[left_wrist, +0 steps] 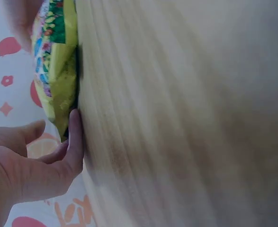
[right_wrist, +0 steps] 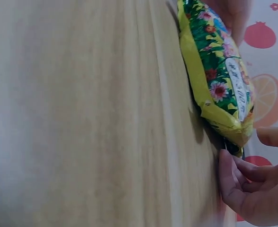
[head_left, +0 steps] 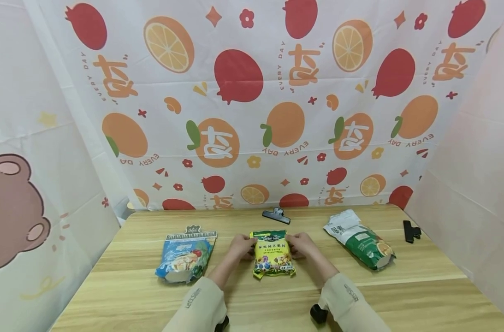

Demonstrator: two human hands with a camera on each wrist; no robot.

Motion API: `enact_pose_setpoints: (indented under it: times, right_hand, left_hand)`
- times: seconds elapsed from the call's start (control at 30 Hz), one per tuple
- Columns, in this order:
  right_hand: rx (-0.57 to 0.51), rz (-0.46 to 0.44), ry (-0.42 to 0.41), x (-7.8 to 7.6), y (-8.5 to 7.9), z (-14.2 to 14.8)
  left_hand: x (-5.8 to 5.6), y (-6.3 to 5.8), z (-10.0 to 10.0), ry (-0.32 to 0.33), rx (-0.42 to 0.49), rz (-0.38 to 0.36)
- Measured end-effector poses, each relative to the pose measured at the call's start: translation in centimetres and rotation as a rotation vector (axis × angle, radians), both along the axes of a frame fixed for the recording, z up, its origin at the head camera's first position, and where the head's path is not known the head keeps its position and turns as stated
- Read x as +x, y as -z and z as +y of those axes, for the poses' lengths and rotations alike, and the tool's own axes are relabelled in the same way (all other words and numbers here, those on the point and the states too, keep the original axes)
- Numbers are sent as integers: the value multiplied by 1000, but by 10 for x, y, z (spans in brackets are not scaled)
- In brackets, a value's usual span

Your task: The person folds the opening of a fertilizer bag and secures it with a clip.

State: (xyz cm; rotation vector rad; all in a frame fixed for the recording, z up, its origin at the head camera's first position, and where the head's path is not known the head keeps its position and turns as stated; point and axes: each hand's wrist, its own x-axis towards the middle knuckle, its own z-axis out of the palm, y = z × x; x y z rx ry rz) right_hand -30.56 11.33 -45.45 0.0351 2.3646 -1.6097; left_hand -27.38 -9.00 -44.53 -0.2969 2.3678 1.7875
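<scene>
A yellow-and-green bag of garden fertilizer [head_left: 272,256] with flowers printed along its lower part lies face up on the table. My left hand [head_left: 242,247] is at its upper left side. In the left wrist view the fingers [left_wrist: 75,142] lie low along the tabletop at the bag's edge, while the thumb stands apart from the bag. At the upper right side is my right hand [head_left: 303,245]. The right wrist view shows fingertips [right_wrist: 225,158] tucked low against the bag's edge, with the thumb raised beside it.
A blue food bag [head_left: 185,259] with a sealing clip [head_left: 191,235] lies to the left. On the right is a green-and-white bag [head_left: 361,242], its top folded. One black clip [head_left: 276,215] lies behind the fertilizer, another black clip [head_left: 411,231] at far right. A printed curtain [head_left: 252,106] hangs behind.
</scene>
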Motion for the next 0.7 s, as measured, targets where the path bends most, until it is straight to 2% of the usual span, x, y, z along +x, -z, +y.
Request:
enact_pose_setpoints:
  times: [0.13, 0.2, 0.4, 0.7]
  right_hand:
    - [29, 5, 34, -6, 3, -5]
    - [29, 10, 38, -6, 3, -6]
    - [-14, 17, 44, -4, 3, -9]
    - [-105, 10, 74, -5, 3, -9]
  left_hand:
    - [-7, 3, 2, -41, -66, 24]
    - [-9, 4, 2, -59, -67, 20]
    - [-9, 7, -2, -101, 30, -1]
    - [-7, 4, -1, -118, 145, 4]
